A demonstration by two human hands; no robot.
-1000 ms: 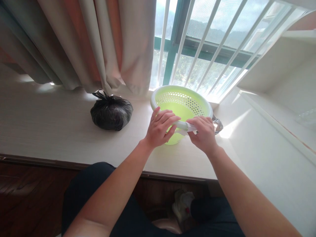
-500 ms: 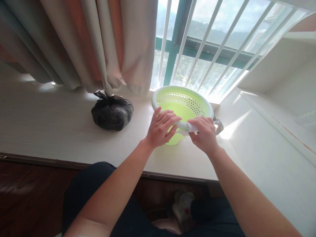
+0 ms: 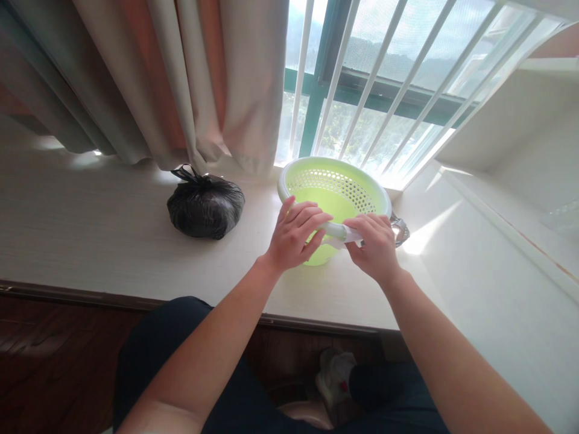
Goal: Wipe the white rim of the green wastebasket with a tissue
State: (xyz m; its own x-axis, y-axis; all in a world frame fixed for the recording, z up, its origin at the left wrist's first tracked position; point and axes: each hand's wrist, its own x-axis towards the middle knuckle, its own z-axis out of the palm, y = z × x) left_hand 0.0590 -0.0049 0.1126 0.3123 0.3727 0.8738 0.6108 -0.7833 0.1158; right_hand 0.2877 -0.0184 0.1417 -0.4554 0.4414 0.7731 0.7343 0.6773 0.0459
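Note:
A light green plastic basket (image 3: 337, 187) with a pale rim and rows of holes stands upright on the sill. My left hand (image 3: 298, 232) is closed over the near left part of its rim, fingers draped over the top. Just to the right, my right hand (image 3: 373, 247) grips the same rim, its thumb underneath. A whitish strip (image 3: 351, 234) lies over the rim at the right fingertips; whether it is film or part of the basket I cannot tell. Crumpled dark plastic (image 3: 400, 231) shows beyond my right hand, partly hidden.
To the left sits a knotted black plastic bag (image 3: 205, 205) on the pale sill (image 3: 90, 235). Behind it hang curtains (image 3: 181, 78). A window with white bars (image 3: 380, 78) rises behind the basket, and a white wall (image 3: 506, 253) bounds the right side.

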